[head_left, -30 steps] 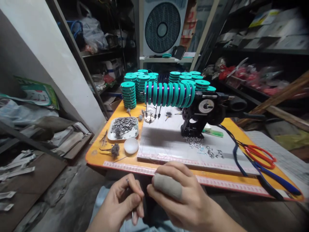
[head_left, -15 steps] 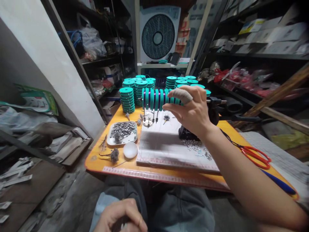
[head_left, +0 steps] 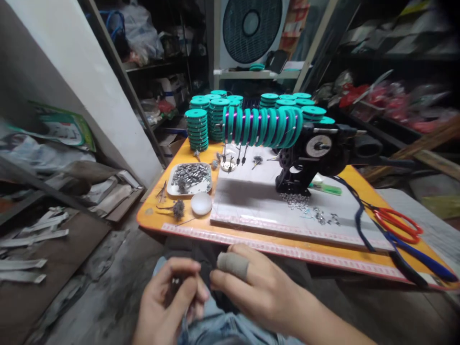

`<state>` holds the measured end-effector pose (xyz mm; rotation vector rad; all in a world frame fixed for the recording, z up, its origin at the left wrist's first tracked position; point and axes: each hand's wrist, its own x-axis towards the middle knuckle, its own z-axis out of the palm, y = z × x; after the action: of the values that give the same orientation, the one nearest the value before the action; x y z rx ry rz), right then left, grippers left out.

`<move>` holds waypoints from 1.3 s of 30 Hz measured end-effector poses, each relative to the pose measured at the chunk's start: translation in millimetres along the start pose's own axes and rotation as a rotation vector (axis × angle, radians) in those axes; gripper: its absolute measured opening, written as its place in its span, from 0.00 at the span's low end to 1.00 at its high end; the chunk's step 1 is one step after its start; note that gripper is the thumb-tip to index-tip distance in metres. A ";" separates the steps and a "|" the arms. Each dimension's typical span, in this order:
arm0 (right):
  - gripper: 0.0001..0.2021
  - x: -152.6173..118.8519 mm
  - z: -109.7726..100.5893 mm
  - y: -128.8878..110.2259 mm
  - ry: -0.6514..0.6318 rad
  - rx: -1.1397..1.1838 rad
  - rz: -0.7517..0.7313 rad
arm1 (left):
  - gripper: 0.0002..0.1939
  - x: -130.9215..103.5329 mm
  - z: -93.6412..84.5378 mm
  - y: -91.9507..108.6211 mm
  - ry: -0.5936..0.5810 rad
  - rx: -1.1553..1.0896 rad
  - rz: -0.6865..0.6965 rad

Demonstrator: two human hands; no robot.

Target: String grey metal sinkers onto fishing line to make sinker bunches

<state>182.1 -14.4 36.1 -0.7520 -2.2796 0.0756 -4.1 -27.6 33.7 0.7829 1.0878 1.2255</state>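
Note:
My left hand (head_left: pixel 168 302) is above my lap with its fingers curled closed. Something small and dark shows between them, too little to name. Close to its right, my right hand (head_left: pixel 255 287) has a grey wrap round one finger; its fingers are bent and pressed together, and their tips hide whatever may be in them. Beyond both hands, a row of teal spools (head_left: pixel 262 127) wound with purple line sits on the shaft of a black winding machine (head_left: pixel 316 148). Small dark pieces hang on lines below the spools' left end.
Stacks of teal spools (head_left: pixel 197 129) stand at the table's back. On the left are a white tray (head_left: pixel 169 190) of grey metal cylinders and a white round dish (head_left: pixel 201 204). Small metal bits (head_left: pixel 293 201) lie on the board. Red-handled scissors (head_left: pixel 398 225) and blue-handled pliers (head_left: pixel 424 258) are right.
My right hand has left the spool row and come down beside my left hand. My left hand has risen a little in view. The view has tilted down.

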 end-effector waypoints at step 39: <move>0.07 4.0 6.5 -10.6 0.182 0.372 0.562 | 0.15 3.6 19.3 -24.0 -0.245 -0.362 -0.108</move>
<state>170.3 -20.0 36.6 -1.1176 -1.7535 0.6452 22.1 -27.4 17.0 0.5695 0.6741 1.1579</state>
